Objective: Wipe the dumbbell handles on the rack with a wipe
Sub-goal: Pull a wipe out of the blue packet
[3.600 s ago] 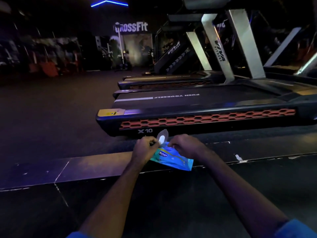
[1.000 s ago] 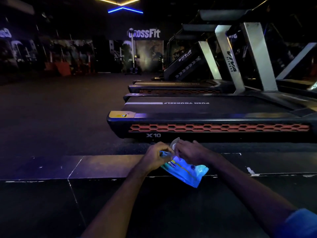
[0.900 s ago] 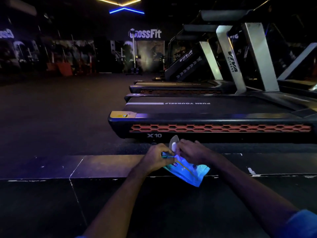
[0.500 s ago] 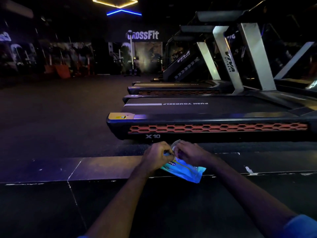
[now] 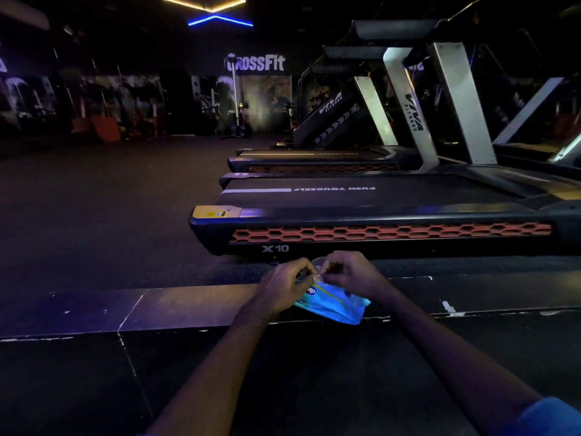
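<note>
Flap on wipes pack [image 5: 333, 305] lowered since earlier frame. Left hand [image 5: 283, 286] and right hand [image 5: 349, 272] both pinching pack's top, held over ledge [image 5: 188, 302]. Risk: wipe tearing if tugged askew. Dumbbell rack unseen.

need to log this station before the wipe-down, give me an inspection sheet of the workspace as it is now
surface: dark tiled ledge, pale scuffs, chipped edge.
job's things: blue plastic wipes pack lying on the ledge; no wipe drawn out that shows; dumbbells and rack not in view.
clutter: nothing seen.
hands: left hand and right hand both pinch at the pack's top opening, fingers curled.
cables: nothing seen.
surroundings: black treadmill with orange honeycomb side grille marked X10 just beyond the ledge, more treadmills behind; white CrossFit wall sign; dim gym floor, neon ceiling lights.
</note>
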Tool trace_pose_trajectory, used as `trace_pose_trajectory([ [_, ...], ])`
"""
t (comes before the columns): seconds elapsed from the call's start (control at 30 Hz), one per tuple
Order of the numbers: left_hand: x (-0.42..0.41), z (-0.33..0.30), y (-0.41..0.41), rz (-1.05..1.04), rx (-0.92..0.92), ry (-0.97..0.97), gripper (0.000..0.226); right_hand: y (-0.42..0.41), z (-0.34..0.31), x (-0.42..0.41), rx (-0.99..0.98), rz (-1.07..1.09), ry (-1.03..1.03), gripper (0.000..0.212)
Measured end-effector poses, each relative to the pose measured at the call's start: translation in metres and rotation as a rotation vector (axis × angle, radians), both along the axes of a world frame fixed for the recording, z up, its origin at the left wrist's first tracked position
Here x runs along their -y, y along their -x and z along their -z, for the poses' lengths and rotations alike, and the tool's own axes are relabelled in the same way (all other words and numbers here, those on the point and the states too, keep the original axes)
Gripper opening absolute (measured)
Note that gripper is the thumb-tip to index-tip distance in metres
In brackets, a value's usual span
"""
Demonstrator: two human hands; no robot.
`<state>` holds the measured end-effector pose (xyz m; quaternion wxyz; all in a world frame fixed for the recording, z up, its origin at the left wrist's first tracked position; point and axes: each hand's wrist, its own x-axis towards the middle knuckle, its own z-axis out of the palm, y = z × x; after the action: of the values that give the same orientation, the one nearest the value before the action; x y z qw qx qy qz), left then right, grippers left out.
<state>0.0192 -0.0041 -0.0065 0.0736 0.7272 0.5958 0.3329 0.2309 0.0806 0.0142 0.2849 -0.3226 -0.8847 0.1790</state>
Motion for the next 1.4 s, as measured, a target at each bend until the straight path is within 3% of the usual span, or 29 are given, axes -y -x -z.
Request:
trace_pose_trajectory([
  [0.1,-0.003,0.007,0.004,0.084,0.014,0.032,0.029,0.0,0.001,-0.002,-0.046,0.013,0.073,0.016],
  [0.23,-0.002,0.008,0.003,0.041,0.141,0.046,0.044,0.001,0.003,0.001,-0.098,0.015,0.085,0.016],
  [0.47,-0.008,0.01,0.003,0.0,0.131,0.141,0.06,-0.005,-0.003,0.001,-0.179,0.036,0.104,0.014],
  [0.57,-0.009,0.009,0.002,0.005,0.147,0.16,0.058,-0.007,-0.007,0.005,-0.35,0.036,0.248,0.008],
  [0.87,-0.013,0.011,-0.002,-0.041,0.265,0.1,0.058,-0.003,0.0,0.011,-0.506,0.064,0.279,0.016],
  [1.1,-0.016,0.002,-0.01,-0.061,0.449,-0.011,0.014,0.009,-0.005,0.023,-0.588,0.085,0.298,0.018],
  [1.17,-0.016,-0.003,-0.012,-0.093,0.492,-0.043,0.018,0.01,-0.004,0.024,-0.527,0.031,0.327,0.033],
  [1.3,-0.014,-0.011,-0.014,-0.119,0.606,-0.109,0.015,-0.003,0.008,0.024,-0.177,-0.001,0.239,0.071],
  [1.4,-0.011,-0.014,-0.013,0.003,0.754,0.007,0.008,-0.007,0.007,0.039,-0.046,0.085,0.139,0.094],
])
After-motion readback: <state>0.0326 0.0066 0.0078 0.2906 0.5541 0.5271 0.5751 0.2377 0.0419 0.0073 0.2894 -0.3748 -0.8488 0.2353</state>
